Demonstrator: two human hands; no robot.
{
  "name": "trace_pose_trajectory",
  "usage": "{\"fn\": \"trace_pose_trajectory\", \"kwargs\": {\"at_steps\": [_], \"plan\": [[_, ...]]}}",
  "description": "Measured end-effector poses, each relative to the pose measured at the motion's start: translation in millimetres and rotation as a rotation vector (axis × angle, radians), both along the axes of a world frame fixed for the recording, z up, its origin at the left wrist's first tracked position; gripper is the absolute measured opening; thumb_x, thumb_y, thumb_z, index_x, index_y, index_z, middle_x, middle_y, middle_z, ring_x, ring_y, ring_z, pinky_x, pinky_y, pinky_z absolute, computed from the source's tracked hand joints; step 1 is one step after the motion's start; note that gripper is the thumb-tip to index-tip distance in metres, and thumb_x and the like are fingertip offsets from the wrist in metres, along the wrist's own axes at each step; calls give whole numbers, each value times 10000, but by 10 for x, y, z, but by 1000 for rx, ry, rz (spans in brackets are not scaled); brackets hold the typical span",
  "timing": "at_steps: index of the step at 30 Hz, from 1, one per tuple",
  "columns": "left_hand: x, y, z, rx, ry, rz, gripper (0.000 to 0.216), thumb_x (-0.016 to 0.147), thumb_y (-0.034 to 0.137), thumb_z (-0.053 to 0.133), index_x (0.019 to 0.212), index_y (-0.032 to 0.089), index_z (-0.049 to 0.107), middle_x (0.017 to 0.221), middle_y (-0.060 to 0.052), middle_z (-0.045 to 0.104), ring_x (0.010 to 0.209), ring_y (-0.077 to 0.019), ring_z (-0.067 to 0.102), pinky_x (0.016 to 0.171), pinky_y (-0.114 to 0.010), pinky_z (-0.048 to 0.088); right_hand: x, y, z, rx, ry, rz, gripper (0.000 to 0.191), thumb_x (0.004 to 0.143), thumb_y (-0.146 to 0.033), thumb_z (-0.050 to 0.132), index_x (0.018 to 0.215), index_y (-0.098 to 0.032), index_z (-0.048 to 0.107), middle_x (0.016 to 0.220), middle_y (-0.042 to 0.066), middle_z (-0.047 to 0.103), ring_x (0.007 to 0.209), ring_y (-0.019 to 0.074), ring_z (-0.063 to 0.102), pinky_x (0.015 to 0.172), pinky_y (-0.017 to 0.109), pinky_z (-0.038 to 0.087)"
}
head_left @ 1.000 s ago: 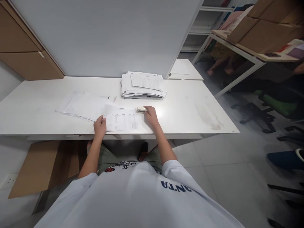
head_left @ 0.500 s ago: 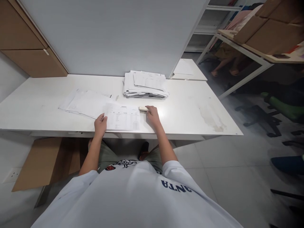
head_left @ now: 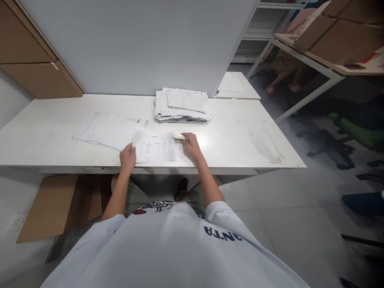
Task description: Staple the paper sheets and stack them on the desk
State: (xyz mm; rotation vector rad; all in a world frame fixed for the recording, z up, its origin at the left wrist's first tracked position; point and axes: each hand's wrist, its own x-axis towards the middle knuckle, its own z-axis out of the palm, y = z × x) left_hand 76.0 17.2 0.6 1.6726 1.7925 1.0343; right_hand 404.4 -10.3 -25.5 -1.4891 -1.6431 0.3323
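Observation:
A printed sheet of paper (head_left: 154, 149) with a table of text lies near the desk's front edge. My left hand (head_left: 128, 157) is closed on its left edge, thumb on top. At the sheet's upper right corner, my right hand (head_left: 191, 145) grips a small cream-coloured stapler (head_left: 179, 137), whose front end meets the corner. Whether the paper sits between its jaws is too small to tell. Left of the sheet, several loose papers (head_left: 109, 131) lie spread out, partly overlapped by it. Behind, a thick stack of printed papers (head_left: 183, 107) stands against the grey panel.
The white desk (head_left: 234, 140) has a worn, stained patch at its right. A grey panel (head_left: 144, 48) rises along the back. Cardboard boxes (head_left: 45, 80) stand at the back left; an open carton (head_left: 48, 208) is below. Another person's legs (head_left: 283, 78) show under the far table.
The stapler has moved slightly left onto the sheet's upper right corner, and that corner looks raised a little. My left hand keeps its hold. The camera view has shifted slightly.

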Motion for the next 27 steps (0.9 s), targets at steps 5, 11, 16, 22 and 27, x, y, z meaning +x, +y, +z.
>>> {"fn": "trace_pose_trajectory", "kwargs": {"at_steps": [5, 11, 16, 22, 27], "plan": [[-26, 31, -38, -31, -17, -5, 370, 903, 302, 509, 1210, 179, 675, 1196, -84, 707, 1157, -253, 641, 1027, -335, 484, 14, 3, -21, 22, 35, 11, 406, 839, -173, 426, 1193, -222, 621, 1145, 99, 633, 1116, 284, 518, 1012, 462, 435], [-3, -2, 9, -24, 60, -18, 387, 909, 297, 492, 1222, 153, 669, 1203, -99, 705, 1158, -259, 639, 1032, -350, 473, 20, 1, -29, 30, 47, 35, 387, 849, -194, 435, 1187, -217, 624, 1156, 101, 637, 1126, 281, 525, 1014, 456, 437], [29, -31, 74, -28, 69, -22, 373, 906, 276, 488, 1210, 162, 673, 1196, -80, 711, 1156, -249, 637, 1028, -346, 473, 33, 3, -53, 40, 95, 27, 393, 847, -199, 435, 1191, -216, 624, 1172, 98, 639, 1136, 274, 529, 1017, 446, 440], [33, -61, 117, -23, 66, -31, 376, 910, 283, 479, 1197, 152, 683, 1188, -92, 713, 1150, -269, 640, 1012, -359, 485, 31, 6, -45, 39, 69, 38, 364, 884, -242, 440, 1194, -225, 631, 1170, 98, 641, 1128, 283, 534, 1016, 460, 439], [15, -51, 125, -63, 51, -24, 392, 875, 293, 515, 1189, 141, 694, 1156, -103, 724, 1131, -284, 650, 1007, -368, 490, -16, -6, -22, 26, 13, 56, 377, 866, -213, 441, 1197, -216, 622, 1141, 108, 643, 1115, 289, 533, 1013, 468, 437]]}}
